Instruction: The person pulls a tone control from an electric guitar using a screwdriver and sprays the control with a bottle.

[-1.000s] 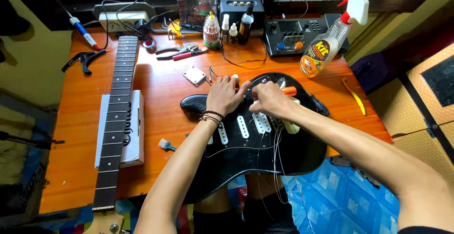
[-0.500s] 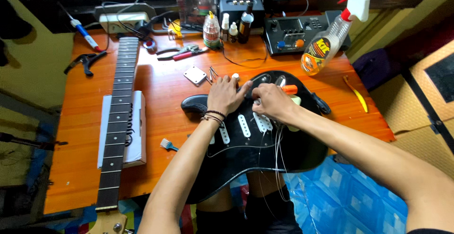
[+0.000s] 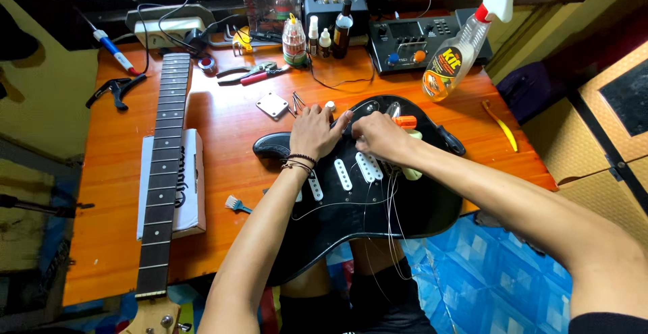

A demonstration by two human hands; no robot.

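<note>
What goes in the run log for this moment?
left hand on black guitar body | right hand on body by orange screwdriver | guitar neck apart, left

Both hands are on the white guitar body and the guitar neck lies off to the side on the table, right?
Not quite. The head view shows the left hand and right hand on a black guitar body, not a white one. The guitar neck does lie apart on the table.
</note>
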